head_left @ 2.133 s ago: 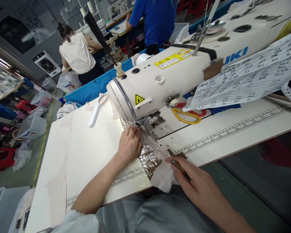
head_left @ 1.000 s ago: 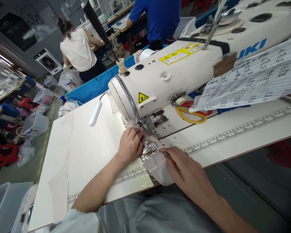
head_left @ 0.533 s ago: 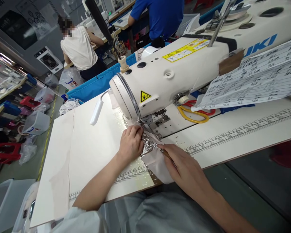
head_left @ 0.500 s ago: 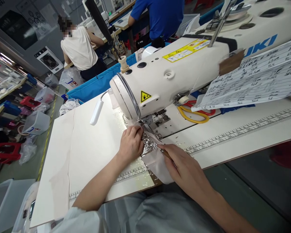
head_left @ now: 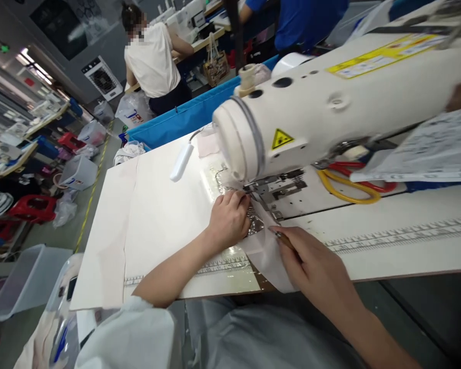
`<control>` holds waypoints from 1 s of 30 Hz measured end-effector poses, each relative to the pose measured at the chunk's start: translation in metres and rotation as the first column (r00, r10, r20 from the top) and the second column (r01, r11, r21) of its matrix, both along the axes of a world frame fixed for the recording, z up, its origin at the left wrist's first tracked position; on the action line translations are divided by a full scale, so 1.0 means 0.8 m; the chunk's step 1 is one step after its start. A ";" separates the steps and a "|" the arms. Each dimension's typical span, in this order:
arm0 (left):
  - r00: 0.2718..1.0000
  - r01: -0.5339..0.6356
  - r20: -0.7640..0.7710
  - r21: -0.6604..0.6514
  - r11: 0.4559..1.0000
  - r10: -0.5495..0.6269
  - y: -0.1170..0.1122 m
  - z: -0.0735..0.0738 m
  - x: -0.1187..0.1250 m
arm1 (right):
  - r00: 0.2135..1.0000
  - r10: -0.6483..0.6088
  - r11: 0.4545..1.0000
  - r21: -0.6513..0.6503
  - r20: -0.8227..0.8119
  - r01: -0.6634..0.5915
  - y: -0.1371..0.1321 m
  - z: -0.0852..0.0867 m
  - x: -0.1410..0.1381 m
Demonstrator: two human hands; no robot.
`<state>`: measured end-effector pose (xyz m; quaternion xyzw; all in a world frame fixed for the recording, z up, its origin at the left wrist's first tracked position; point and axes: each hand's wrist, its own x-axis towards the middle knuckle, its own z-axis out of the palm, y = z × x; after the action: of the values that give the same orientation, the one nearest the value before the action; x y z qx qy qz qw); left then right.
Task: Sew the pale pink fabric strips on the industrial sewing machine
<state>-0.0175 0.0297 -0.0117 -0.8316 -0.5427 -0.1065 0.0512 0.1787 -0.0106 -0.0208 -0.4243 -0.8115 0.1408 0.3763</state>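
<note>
My left hand (head_left: 229,217) lies beside the needle area of a white sewing machine (head_left: 303,107), its fingers curled down onto a thin, pale fabric (head_left: 267,256). The fingertips are partly hidden under the machine head. My right hand (head_left: 318,259) is closed around an awl (head_left: 287,240) with a wooden handle. Its thin metal tip points left and touches or nearly touches the fabric just right of my left hand. Below, the fabric drapes over the table's front edge. Shiny clear tape (head_left: 236,274) covers the tabletop under it.
Yellow-handled scissors (head_left: 341,189) and red handles lie under the machine arm, with a written paper sheet (head_left: 422,148) above. A white lamp (head_left: 182,162) stands at the back of the table (head_left: 157,220). Beyond a blue cloth trough (head_left: 184,113), two people sit at other machines.
The view has shifted, so the machine and both hands appear further right. Both hands keep their grips; the awl stays close to the fabric beside my left hand.
</note>
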 end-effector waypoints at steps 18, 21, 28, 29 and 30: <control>0.991 -0.073 0.116 0.024 0.997 0.070 0.033 -0.003 0.006 | 0.983 0.166 0.986 0.033 -0.082 -0.163 -0.024 0.028 -0.013; 0.904 -0.069 0.423 0.013 0.998 0.057 0.039 -0.011 -0.009 | 0.997 0.055 0.994 -0.090 -0.049 -0.059 -0.019 0.019 -0.001; 0.702 0.002 0.707 -0.122 0.992 0.086 0.045 -0.011 -0.021 | 0.986 -0.133 0.991 0.007 0.098 0.133 0.011 -0.003 0.002; 0.696 0.000 0.712 -0.129 0.992 0.092 0.045 -0.011 -0.021 | 0.981 -0.150 0.988 0.055 0.121 0.144 0.013 -0.005 -0.002; 0.693 -0.004 0.714 -0.135 0.991 0.100 0.045 -0.010 -0.021 | 0.975 -0.167 0.984 0.091 0.143 0.155 0.016 -0.006 -0.005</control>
<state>-0.0343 0.0660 -0.0199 -0.7097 -0.5482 -0.3879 -0.2131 0.1746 0.0019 -0.0253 -0.4828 -0.8054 0.0450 0.3409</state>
